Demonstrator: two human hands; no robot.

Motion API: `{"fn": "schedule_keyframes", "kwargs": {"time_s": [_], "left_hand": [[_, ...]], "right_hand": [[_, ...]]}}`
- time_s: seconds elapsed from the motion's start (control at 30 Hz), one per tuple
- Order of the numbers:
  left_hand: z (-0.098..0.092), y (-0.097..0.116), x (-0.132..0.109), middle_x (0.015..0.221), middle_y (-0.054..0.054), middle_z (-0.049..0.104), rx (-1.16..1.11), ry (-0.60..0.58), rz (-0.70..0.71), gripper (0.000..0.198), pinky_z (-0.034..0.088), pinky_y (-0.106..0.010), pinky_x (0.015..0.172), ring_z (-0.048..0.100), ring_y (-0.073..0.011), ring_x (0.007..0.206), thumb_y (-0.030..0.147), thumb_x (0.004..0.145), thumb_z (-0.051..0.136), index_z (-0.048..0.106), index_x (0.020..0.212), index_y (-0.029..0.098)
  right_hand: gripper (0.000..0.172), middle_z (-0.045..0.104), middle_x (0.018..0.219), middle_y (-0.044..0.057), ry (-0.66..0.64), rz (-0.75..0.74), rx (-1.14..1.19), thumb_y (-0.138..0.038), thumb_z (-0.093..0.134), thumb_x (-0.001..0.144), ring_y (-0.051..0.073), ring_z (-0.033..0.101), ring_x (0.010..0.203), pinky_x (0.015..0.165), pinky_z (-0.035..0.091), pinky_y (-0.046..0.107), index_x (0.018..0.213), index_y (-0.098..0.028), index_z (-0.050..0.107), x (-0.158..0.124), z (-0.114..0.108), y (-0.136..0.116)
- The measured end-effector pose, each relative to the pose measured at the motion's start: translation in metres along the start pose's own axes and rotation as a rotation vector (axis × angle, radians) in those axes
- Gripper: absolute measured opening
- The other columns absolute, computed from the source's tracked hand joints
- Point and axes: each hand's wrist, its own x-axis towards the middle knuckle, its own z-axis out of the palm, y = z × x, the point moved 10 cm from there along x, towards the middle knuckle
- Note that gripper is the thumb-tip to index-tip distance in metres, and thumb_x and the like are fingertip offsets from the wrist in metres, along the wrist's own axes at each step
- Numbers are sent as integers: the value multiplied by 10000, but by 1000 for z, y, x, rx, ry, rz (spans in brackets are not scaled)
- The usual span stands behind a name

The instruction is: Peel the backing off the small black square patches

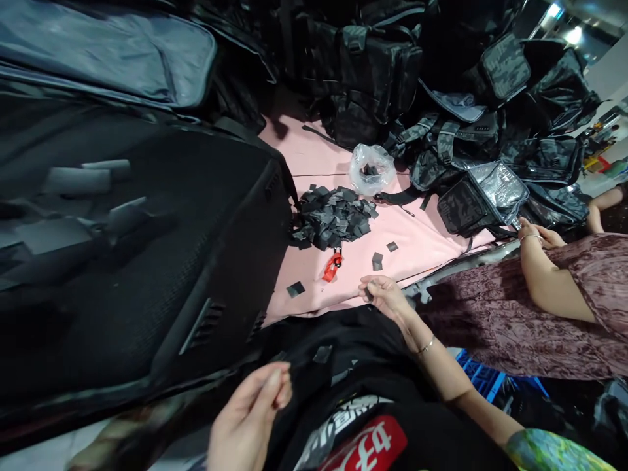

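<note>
My left hand [252,412] is closed in a pinch over my lap, close to the near corner of a large black bag [220,248]. Whatever its fingertips hold, if anything, is hidden. At the table's front edge, my right hand [385,297] pinches a small dark square piece. Beyond it a heap of such dark pieces [336,217] lies on the pink cloth [314,297]. A red tool [332,266], perhaps thread snips, rests in front of the heap. Several loose pieces lie nearby, among them one dark square [295,289] at the left; another piece [322,354] is on my dark clothing.
A clear plastic bag [371,171] with dark bits inside stands behind the heap. Black and camouflage backpacks [363,72] crowd the back and right. Grey pieces [53,229] lie on the big black bag. At the right, a co-worker's hands [537,234] handle a silver-lined bag [498,186].
</note>
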Motion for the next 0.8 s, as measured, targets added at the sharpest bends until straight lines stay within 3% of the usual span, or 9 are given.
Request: {"fn": "schedule_keyframes", "kwargs": {"time_s": [0.1,0.2,0.3,0.43,0.6,0.7,0.8], "left_hand": [[34,6,4,568,15,537,153,-115,80,357,386,-238,522,456,-115,537,469,654,734,666,814,157],[59,12,10,576,25,524,200,-156,155,343,384,-237,541,456,-112,542,453,724,671,651,907,164],[72,13,16,579,33,506,153,-162,152,372,366,-230,503,435,-103,516,457,734,652,637,958,161],[78,8,16,482,54,429,129,-224,78,325,306,-213,452,370,-84,457,464,697,686,622,745,148],[76,-6,8,500,40,455,122,-329,-51,366,296,-211,439,363,-79,444,504,710,668,569,672,154],[73,-12,8,507,44,434,194,-324,-17,369,270,-209,433,343,-76,449,504,717,665,567,650,154],[70,-11,12,502,40,423,254,-253,81,363,270,-215,440,346,-86,464,492,733,650,567,615,159]], "right_hand": [[363,599,585,1,-41,9,-96,-447,749,637,72,505,455,438,394,188,770,-128,637,-16,29,14],[355,487,463,-47,-71,17,-219,-467,679,709,43,383,351,354,297,171,759,-118,636,-31,52,25],[343,536,557,-33,-93,-5,-349,-428,662,734,39,414,382,343,305,157,895,-125,647,-44,67,27],[474,582,719,-18,-172,30,-413,-391,679,724,41,479,440,356,361,144,1127,-173,558,-53,77,29],[415,563,634,-32,-392,139,-560,-383,679,729,52,495,452,397,404,149,1058,-147,588,-62,88,30],[402,584,626,-34,-401,108,-754,-348,711,699,38,469,419,400,390,144,1035,-156,604,-64,87,20],[391,571,580,-46,-408,155,-733,-352,714,690,37,454,400,397,368,145,1007,-149,610,-64,85,24]]}}
